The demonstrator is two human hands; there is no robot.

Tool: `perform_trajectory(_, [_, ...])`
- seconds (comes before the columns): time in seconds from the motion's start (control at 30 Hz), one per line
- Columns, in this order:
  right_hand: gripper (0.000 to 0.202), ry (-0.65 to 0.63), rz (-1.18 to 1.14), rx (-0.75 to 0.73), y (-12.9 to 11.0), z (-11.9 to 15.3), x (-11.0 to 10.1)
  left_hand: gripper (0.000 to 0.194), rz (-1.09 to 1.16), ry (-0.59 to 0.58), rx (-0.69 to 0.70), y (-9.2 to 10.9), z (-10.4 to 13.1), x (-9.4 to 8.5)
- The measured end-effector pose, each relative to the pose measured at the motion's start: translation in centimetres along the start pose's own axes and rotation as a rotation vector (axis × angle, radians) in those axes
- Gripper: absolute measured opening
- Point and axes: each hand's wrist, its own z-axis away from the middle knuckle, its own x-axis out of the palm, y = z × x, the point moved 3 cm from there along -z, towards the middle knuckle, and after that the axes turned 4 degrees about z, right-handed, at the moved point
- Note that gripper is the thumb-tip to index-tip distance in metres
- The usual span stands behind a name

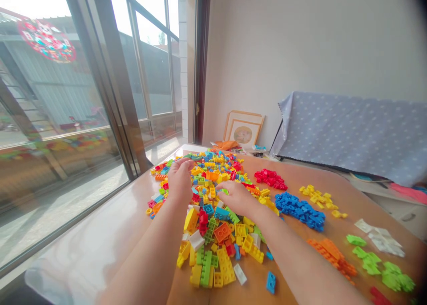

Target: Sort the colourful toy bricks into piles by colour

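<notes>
The mixed brick pile [216,227] lies across the middle of the bench [110,222], its long axis running roughly 12 to 6 o'clock. At its near end, a long yellow brick [226,266] points about 11 to 5.

From the pile's middle, the bench surface shows in a broad strip at 8 to 9 o'clock, reaching the bench's edge by the window [66,91]. The red heap [271,179] sits at 2 o'clock, the blue heap [300,210] at 3, the orange heap [333,257] at 4.

The left hand [180,174], at 10 to 11 o'clock, has curled fingers; the right hand [235,196], at 2, reaches over bricks, fingers bent. Whether either grips a brick, I cannot tell.
</notes>
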Motion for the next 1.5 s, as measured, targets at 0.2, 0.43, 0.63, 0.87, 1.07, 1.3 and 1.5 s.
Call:
perform_trajectory(0.2, [0.030,-0.035,-0.005,-0.003,-0.4,0.3,0.9,0.035,-0.054,0.016,0.015,0.6,-3.9,-2.3])
perform_trajectory(0.43, [0.031,0.007,0.010,0.033,2.8,-1.2,1.2,0.036,-0.245,-0.112,0.079,-0.6,-8.4,-5.7])
perform_trajectory(0.63, [0.031,0.047,0.013,0.075,3.5,-5.8,1.9,0.034,-0.482,-0.319,0.128,-2.5,-8.7,-6.8])
perform_trajectory(0.87, [0.029,0.083,0.158,0.073,2.5,-12.9,2.1,0.029,-0.673,-0.546,0.195,-4.9,-7.2,-8.0])
perform_trajectory(1.07, [0.030,-0.122,0.173,0.002,2.1,-17.8,6.4,0.026,-0.968,-0.689,0.389,-5.4,-5.6,-7.8])
perform_trajectory(1.3, [0.039,-0.229,0.189,0.038,2.2,-16.5,8.6,0.022,-1.023,-0.749,0.426,-4.7,-4.7,-7.0])
perform_trajectory(1.5, [0.042,-0.262,0.285,0.058,1.0,-11.2,7.3,0.018,-0.957,-0.793,0.413,-5.1,-4.9,-6.7])
